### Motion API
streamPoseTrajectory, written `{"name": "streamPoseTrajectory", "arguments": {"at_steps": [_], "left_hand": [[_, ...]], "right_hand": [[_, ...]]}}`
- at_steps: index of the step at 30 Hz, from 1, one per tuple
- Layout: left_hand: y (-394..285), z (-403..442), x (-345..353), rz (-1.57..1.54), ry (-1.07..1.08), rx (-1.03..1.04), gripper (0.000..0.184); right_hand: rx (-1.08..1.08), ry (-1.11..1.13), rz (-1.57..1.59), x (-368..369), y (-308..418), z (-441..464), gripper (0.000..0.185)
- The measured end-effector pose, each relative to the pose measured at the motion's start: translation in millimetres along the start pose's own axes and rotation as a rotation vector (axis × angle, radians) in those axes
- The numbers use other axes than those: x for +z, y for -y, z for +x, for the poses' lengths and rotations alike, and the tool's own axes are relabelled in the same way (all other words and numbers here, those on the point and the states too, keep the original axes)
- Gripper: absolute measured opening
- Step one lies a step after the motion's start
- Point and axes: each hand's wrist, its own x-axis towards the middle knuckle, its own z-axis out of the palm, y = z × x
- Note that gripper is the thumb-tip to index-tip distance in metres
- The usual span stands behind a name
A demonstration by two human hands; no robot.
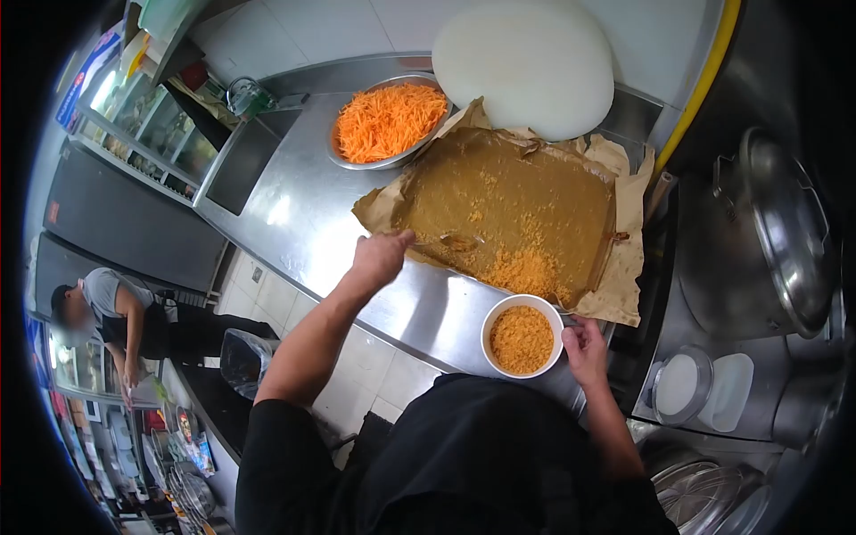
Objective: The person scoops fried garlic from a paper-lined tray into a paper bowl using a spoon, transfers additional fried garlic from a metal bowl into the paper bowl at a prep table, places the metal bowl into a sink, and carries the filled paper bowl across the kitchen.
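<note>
A large flat brown slab, with a smooth, glossy-looking top, lies on crumpled brown baking paper. Orange-gold crumbs are heaped along its near side and scattered over the middle. At the slab's near left edge is my left hand, fingers curled closed; whatever is in them, if anything, cannot be made out. A white round tub full of similar crumbs is at the near edge of the counter. My right hand grips the tub's right side, close to the paper's corner.
Shredded carrot fills a metal bowl at the back left of the steel counter. A white oval board leans on the wall. To the right stands a large lidded pot. Another person works at the far left.
</note>
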Motion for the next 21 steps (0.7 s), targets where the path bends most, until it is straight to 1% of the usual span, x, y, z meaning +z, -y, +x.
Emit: {"name": "streamPoseTrajectory", "arguments": {"at_steps": [2,5,6,7,9,11,12,13,16,19,21], "left_hand": [[13,6,1,-0.021,-0.054,-0.049,0.03],[37,19,27,-0.177,-0.027,-0.097,0.031],[44,18,43,-0.338,-0.081,-0.018,0.035],[39,13,44,-0.308,0.037,-0.072,0.039],[32,2,65,-0.368,0.063,-0.056,0.04],[3,-17,51,-0.35,0.081,0.038,0.04],[-13,-24,43,-0.282,0.126,0.031,0.04],[-32,-33,25,-0.288,0.145,0.046,0.038],[-66,-37,2,-0.253,0.148,0.075,0.035],[-85,-21,8,-0.327,0.256,0.099,0.035],[-93,-11,16,-0.358,0.237,0.147,0.035]], "right_hand": [[0.004,0.003,0.001,0,-1,0,0.054],[0.003,0.003,-0.014,1,-1,0,0.053],[-0.002,0.001,-0.017,2,0,-1,0.051],[-0.006,-0.003,-0.021,2,0,0,0.05],[-0.01,-0.009,0.004,3,-2,1,0.05],[0.001,-0.013,0.018,5,-2,-2,0.052],[0.01,-0.012,0.017,5,2,-3,0.053],[0.017,-0.008,0.015,4,4,-3,0.054],[-0.01,0.013,0.013,4,1,-2,0.056],[0.001,0.032,-0.009,1,0,-1,0.057],[0.002,0.025,0.004,2,0,-1,0.058]]}}
